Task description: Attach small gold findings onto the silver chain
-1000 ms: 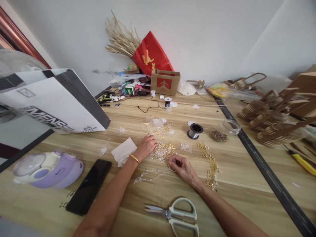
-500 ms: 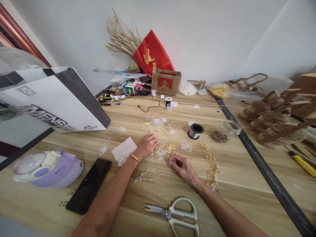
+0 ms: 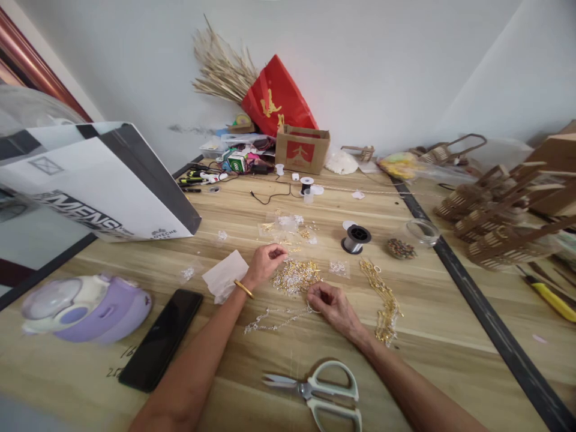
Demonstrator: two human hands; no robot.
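On my feed, the silver chain (image 3: 274,327) lies on the near side of the bead pile (image 3: 296,277), stretching leftward from the right hand (image 3: 332,303), the nearer one, whose fingers seem closed on its end. At the pile's left edge, the left hand (image 3: 266,264) pinches (on what, I can't tell).

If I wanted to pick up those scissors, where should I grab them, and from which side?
Probably by the far handle, coming in from the right. The scissors lie flat with their blades pointing left, so that side should keep you clear of the tips, and the handle's wide open loop gives an easy hold.
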